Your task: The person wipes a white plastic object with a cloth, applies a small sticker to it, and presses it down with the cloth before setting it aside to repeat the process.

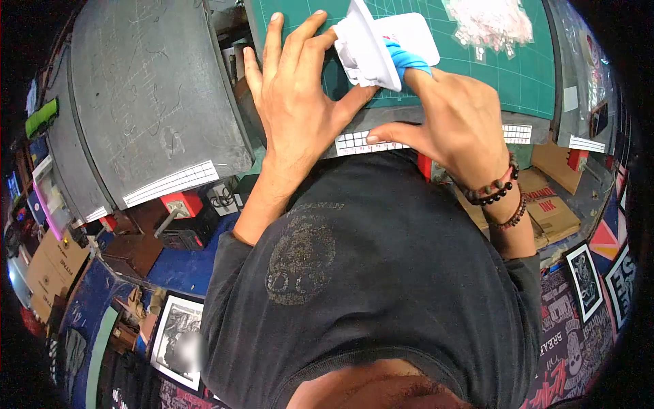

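A white plastic piece (361, 48) with a flat flange and a moulded back is tilted up on its edge over the green cutting mat (531, 82). My left hand (293, 95) grips its back side between thumb and index finger, with the other fingers spread over the mat. In my right hand (460, 109) is a blue cloth (407, 58), pressed up against the flange's near side, its fingertips hidden. My right thumb points left, over a white grid strip (351, 141) along the table's front edge. Behind the cloth shows a white rounded panel (419, 31).
A heap of small clear packets (494, 24) lies on the mat at the upper right. To the left is a dark, scribbled table top (150, 82). Red brackets (182, 204), a cardboard box (552, 211) and framed prints (178, 341) sit lower down around me.
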A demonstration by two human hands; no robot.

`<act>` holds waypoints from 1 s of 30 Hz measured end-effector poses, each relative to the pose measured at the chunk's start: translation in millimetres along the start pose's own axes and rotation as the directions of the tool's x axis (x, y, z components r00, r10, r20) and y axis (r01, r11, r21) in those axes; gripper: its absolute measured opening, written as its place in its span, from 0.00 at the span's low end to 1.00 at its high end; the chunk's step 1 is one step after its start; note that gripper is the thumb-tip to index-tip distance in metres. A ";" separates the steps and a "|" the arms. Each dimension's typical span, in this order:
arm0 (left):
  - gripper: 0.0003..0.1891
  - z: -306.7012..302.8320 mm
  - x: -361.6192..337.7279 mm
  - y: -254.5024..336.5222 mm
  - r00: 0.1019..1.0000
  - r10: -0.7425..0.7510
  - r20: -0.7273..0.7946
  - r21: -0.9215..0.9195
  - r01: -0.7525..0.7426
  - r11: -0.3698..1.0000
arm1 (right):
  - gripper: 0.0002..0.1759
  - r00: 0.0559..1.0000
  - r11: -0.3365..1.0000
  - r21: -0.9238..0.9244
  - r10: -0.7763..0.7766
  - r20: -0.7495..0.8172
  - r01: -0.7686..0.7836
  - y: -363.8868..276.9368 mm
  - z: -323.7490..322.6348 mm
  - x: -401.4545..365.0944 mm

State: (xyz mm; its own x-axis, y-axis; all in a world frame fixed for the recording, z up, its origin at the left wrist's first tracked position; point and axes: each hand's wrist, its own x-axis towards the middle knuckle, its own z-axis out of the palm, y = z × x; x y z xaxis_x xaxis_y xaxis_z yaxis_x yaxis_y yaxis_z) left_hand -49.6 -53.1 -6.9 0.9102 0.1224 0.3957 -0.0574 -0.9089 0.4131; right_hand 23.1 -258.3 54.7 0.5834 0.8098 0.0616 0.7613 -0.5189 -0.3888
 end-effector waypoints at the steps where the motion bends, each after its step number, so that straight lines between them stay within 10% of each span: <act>1: 0.38 -0.4 0.4 0.0 1.000 0.002 0.007 -0.001 -0.002 1.000 | 0.35 0.999 0.999 -0.032 -0.025 -0.048 0.024 0.0 2.6 1.0; 30: 0.36 0.7 -2.6 3.7 0.999 -0.032 0.037 -0.053 0.034 0.998 | 0.33 0.988 0.996 -0.081 0.028 -0.150 -0.040 7.8 4.0 0.8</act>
State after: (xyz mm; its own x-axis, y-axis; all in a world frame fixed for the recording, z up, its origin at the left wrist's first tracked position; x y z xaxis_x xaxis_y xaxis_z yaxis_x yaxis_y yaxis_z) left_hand -51.9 -57.0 -7.0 0.9260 0.1364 0.3520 -0.0486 -0.8817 0.4694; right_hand 28.3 -260.5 48.0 0.6401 0.7451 0.1876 0.7577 -0.5716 -0.3151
